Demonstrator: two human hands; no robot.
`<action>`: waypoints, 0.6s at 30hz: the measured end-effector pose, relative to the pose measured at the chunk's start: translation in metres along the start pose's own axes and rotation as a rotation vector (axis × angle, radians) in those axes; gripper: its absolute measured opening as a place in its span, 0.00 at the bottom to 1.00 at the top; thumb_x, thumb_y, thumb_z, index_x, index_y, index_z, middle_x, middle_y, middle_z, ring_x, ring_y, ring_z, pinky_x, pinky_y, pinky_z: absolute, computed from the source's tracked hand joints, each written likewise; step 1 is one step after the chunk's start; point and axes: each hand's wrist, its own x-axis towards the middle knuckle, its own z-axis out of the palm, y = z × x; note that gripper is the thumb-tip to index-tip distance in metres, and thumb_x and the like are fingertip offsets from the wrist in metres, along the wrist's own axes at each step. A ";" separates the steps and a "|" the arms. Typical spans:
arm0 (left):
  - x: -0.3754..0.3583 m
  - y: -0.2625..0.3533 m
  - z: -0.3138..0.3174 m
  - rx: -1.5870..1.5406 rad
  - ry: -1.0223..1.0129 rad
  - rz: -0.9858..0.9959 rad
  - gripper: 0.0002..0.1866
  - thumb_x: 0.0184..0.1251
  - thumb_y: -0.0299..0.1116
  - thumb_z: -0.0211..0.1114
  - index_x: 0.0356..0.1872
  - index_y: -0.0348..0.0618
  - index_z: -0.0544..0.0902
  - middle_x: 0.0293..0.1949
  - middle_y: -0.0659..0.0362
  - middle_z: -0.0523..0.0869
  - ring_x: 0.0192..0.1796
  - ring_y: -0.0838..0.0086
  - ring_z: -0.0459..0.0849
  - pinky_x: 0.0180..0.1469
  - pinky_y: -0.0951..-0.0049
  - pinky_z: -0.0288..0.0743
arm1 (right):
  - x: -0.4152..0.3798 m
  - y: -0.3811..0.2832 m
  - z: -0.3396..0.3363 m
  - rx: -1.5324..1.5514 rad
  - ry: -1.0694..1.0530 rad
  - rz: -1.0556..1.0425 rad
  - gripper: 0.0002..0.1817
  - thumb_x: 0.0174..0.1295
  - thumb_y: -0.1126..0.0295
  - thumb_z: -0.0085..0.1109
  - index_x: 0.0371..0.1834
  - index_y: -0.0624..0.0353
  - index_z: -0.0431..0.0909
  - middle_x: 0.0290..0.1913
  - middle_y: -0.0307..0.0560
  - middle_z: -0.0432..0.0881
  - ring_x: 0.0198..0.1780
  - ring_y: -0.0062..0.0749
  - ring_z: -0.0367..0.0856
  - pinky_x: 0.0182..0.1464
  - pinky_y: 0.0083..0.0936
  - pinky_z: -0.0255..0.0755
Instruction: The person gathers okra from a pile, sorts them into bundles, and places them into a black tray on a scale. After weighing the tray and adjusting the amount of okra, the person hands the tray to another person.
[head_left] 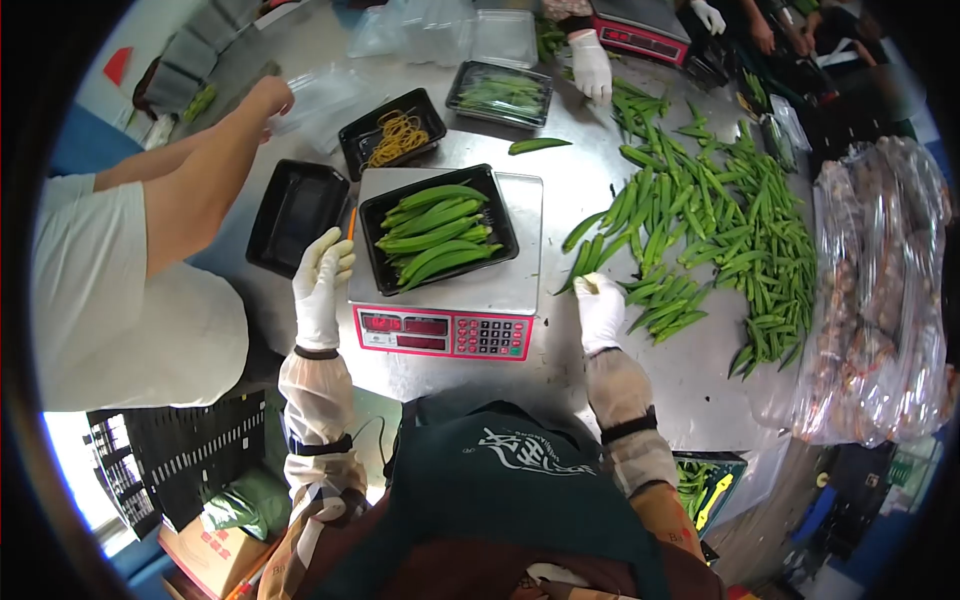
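My left hand [320, 285], in a white glove, is beside the left edge of the scale [525, 215]. Its fingers are closed, and a thin orange stick-like thing [352, 223] sticks up from their tips. On the scale's plate rests a black tray [505, 235] with several green okra pods [435, 230] laid side by side. My right hand [601, 312], gloved too, has its fingers curled at the near left end of an okra pile [740, 225]. Okra pods [588, 258] meet its fingertips; the glove hides the grip itself.
An empty black tray [262, 225] and one with yellow rubber bands [393, 138] lie left of the scale. A lidded okra pack [500, 95] stands behind. Bagged goods [870, 300] line the right. A co-worker's arm [205, 175] reaches in from the left; another's gloved hand [591, 70] is at the back.
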 end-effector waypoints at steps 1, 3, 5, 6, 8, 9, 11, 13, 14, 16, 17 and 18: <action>0.001 0.001 0.000 -0.004 -0.004 -0.003 0.21 0.81 0.39 0.53 0.67 0.38 0.73 0.55 0.53 0.84 0.52 0.74 0.83 0.57 0.75 0.76 | 0.004 -0.001 0.004 -0.207 -0.030 0.011 0.14 0.58 0.58 0.69 0.38 0.56 0.84 0.33 0.51 0.87 0.36 0.47 0.86 0.41 0.39 0.78; 0.002 0.002 -0.001 0.001 -0.003 -0.011 0.21 0.81 0.39 0.53 0.67 0.38 0.73 0.56 0.53 0.83 0.53 0.74 0.83 0.57 0.75 0.76 | 0.010 -0.001 0.016 -0.442 -0.093 0.122 0.18 0.54 0.49 0.69 0.31 0.53 0.85 0.32 0.49 0.88 0.36 0.48 0.87 0.39 0.42 0.78; 0.004 0.000 -0.004 0.008 0.009 -0.032 0.21 0.81 0.39 0.53 0.67 0.38 0.73 0.57 0.52 0.83 0.53 0.74 0.82 0.58 0.75 0.76 | 0.015 -0.001 0.017 -0.540 -0.096 0.104 0.18 0.52 0.48 0.70 0.28 0.52 0.85 0.30 0.50 0.87 0.35 0.48 0.87 0.38 0.41 0.78; 0.003 0.000 -0.003 0.002 0.006 -0.030 0.21 0.81 0.39 0.53 0.67 0.38 0.73 0.57 0.52 0.83 0.53 0.74 0.83 0.58 0.74 0.76 | 0.017 0.000 0.015 -0.606 -0.110 0.075 0.18 0.52 0.48 0.69 0.28 0.52 0.85 0.29 0.50 0.87 0.34 0.49 0.87 0.38 0.42 0.78; 0.001 0.002 -0.003 0.001 0.015 -0.018 0.21 0.80 0.38 0.53 0.67 0.38 0.73 0.56 0.52 0.83 0.53 0.74 0.83 0.58 0.74 0.76 | 0.019 -0.001 0.014 -0.697 -0.134 0.013 0.17 0.52 0.49 0.66 0.27 0.52 0.86 0.28 0.52 0.86 0.33 0.50 0.87 0.37 0.43 0.78; 0.000 0.003 -0.002 0.015 0.017 -0.024 0.21 0.81 0.38 0.52 0.67 0.38 0.73 0.56 0.52 0.83 0.53 0.73 0.83 0.58 0.73 0.76 | 0.023 0.001 0.011 -0.667 -0.127 0.009 0.17 0.51 0.50 0.66 0.27 0.54 0.85 0.28 0.53 0.86 0.32 0.51 0.86 0.37 0.43 0.78; 0.000 0.000 -0.002 -0.031 0.033 -0.012 0.19 0.79 0.34 0.54 0.65 0.37 0.74 0.53 0.54 0.85 0.50 0.77 0.83 0.54 0.78 0.76 | 0.031 0.007 -0.001 -0.528 -0.083 0.024 0.17 0.52 0.53 0.67 0.28 0.57 0.85 0.27 0.55 0.86 0.30 0.49 0.86 0.35 0.41 0.78; -0.002 -0.002 -0.001 -0.095 0.051 -0.011 0.18 0.78 0.31 0.56 0.64 0.37 0.76 0.50 0.57 0.86 0.46 0.81 0.83 0.50 0.82 0.76 | 0.047 0.006 -0.012 -0.250 -0.027 -0.007 0.14 0.55 0.60 0.68 0.31 0.60 0.84 0.25 0.53 0.85 0.27 0.41 0.85 0.32 0.35 0.77; -0.003 -0.001 0.001 -0.088 0.066 -0.028 0.17 0.78 0.31 0.56 0.63 0.37 0.76 0.50 0.57 0.86 0.46 0.81 0.83 0.50 0.83 0.75 | 0.053 -0.014 -0.019 -0.075 -0.005 -0.056 0.12 0.56 0.63 0.69 0.33 0.61 0.83 0.24 0.51 0.85 0.26 0.36 0.85 0.31 0.32 0.77; -0.003 -0.004 0.003 -0.085 0.050 -0.044 0.18 0.78 0.31 0.56 0.64 0.37 0.75 0.50 0.58 0.86 0.46 0.81 0.83 0.49 0.83 0.75 | 0.048 -0.078 -0.034 -0.043 0.088 -0.311 0.08 0.59 0.66 0.69 0.38 0.57 0.83 0.26 0.45 0.86 0.25 0.30 0.83 0.30 0.28 0.75; -0.002 -0.007 0.005 -0.089 0.042 -0.054 0.18 0.78 0.31 0.56 0.64 0.38 0.75 0.50 0.58 0.86 0.46 0.82 0.82 0.49 0.83 0.75 | 0.041 -0.118 -0.043 0.013 -0.024 -0.305 0.10 0.58 0.64 0.67 0.40 0.55 0.83 0.29 0.48 0.86 0.30 0.39 0.84 0.36 0.33 0.76; -0.001 -0.008 0.008 -0.074 0.043 -0.075 0.18 0.78 0.31 0.56 0.65 0.39 0.75 0.50 0.59 0.86 0.46 0.82 0.82 0.50 0.82 0.75 | 0.036 -0.146 -0.043 0.068 -0.133 -0.299 0.12 0.58 0.62 0.66 0.42 0.53 0.83 0.32 0.51 0.86 0.36 0.47 0.86 0.41 0.38 0.77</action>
